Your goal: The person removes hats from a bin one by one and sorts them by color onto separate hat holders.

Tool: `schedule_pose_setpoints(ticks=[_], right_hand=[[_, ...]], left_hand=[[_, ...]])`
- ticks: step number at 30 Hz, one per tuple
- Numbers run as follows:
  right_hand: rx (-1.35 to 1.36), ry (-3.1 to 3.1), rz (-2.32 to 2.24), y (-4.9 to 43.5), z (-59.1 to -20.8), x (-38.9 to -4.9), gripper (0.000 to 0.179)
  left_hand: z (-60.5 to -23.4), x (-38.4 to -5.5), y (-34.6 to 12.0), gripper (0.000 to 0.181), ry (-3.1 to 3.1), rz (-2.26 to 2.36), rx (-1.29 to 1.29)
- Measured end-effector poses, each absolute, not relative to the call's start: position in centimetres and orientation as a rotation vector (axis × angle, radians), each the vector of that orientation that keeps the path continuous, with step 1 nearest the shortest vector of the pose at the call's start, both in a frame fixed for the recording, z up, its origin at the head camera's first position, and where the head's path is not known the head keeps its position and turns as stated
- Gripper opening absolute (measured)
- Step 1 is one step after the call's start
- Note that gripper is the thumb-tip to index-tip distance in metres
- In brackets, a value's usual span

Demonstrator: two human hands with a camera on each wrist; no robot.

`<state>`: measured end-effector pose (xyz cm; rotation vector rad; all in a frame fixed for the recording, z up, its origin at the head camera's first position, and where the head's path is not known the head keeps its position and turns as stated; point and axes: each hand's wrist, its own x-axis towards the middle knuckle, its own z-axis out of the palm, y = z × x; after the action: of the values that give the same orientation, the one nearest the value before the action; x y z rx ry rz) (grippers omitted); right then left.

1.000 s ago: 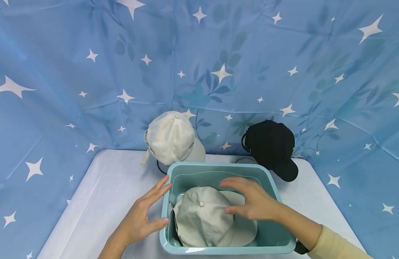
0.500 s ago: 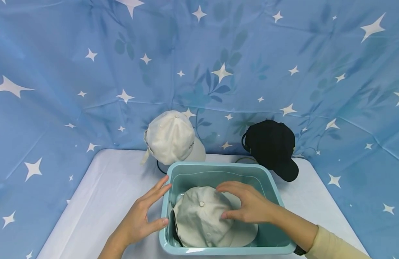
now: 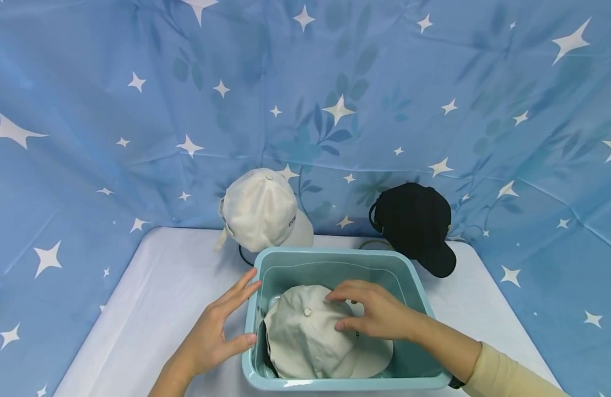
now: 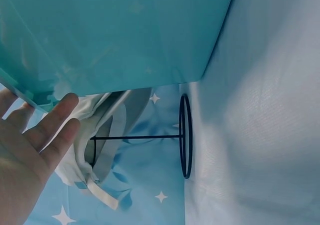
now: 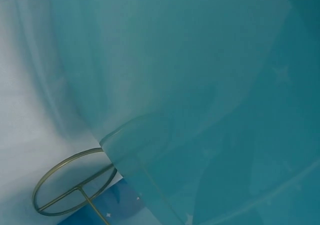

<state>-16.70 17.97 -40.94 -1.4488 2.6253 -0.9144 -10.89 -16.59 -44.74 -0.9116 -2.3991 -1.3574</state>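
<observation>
A light blue-green plastic tub [image 3: 335, 383] stands at the table's front. Inside it lies a pale baseball cap [image 3: 310, 336], crown up and brim to the right. My right hand [image 3: 377, 311] reaches over the tub's right side; its thumb and fingertips are apart above the front of the crown, and I cannot tell whether they touch the cloth. Spread at the tub's left wall is my left hand [image 3: 213, 328], fingertips at the rim. In the left wrist view, fingers [image 4: 55, 117] reach up to the tub edge. The right wrist view shows only the tub wall [image 5: 200, 60], no hand.
A cream baseball cap [image 3: 260, 209] hangs on a black wire stand [image 4: 185, 135] behind the tub's left. At the back right is a black baseball cap [image 3: 414, 220]; near it stands a brass-coloured wire stand base [image 5: 75, 187]. A starry blue curtain [image 3: 186, 99] surrounds the white table [image 3: 171, 270].
My right hand has shifted slightly left across the cap's crown, its thumb and fingers drawing a little closer together. The left hand stays at the rim; tub and caps keep their places.
</observation>
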Motion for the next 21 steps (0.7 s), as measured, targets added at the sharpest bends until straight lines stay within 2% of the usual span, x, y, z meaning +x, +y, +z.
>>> schedule_pose_setpoints(ticks=[21], right_hand=[[-1.518, 2.575, -0.918, 17.88, -41.20, -16.60, 0.035]], left_hand=[[-44.87, -10.98, -16.58, 0.075, -2.355, -1.375, -0.943]])
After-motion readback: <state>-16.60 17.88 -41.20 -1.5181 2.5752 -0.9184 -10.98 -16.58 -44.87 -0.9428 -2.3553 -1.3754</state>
